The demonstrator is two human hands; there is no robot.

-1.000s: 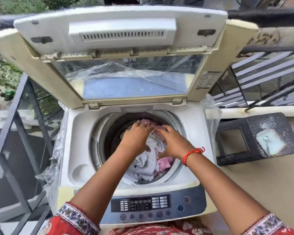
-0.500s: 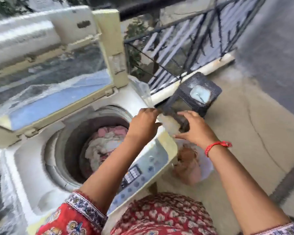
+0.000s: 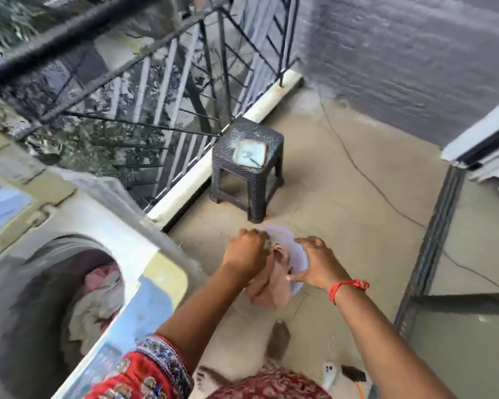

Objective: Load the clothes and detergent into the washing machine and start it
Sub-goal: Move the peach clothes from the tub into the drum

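Observation:
The top-loading washing machine (image 3: 104, 226) stands at the left with its lid up. Pink and white clothes (image 3: 98, 295) lie in its drum. To the right of the machine, low over the floor, a pale container (image 3: 297, 254) holds a peach-coloured garment (image 3: 271, 289). My left hand (image 3: 247, 249) is closed on the top of that garment. My right hand (image 3: 319, 264), a red thread at the wrist, rests against the container's right rim, fingers curled. A small dish of pale detergent (image 3: 249, 154) sits on a dark stool (image 3: 248, 165) further back.
A black metal railing (image 3: 185, 90) on a white kerb runs behind the machine and stool. A thin cable (image 3: 369, 180) trails over the concrete floor. A grey wall (image 3: 415, 53) rises at the back right, and a dark door frame (image 3: 432, 249) stands at the right.
My hands left the drum and swung right and down to the container on the floor. My left hand closed on the peach garment. The view turned right, away from the machine.

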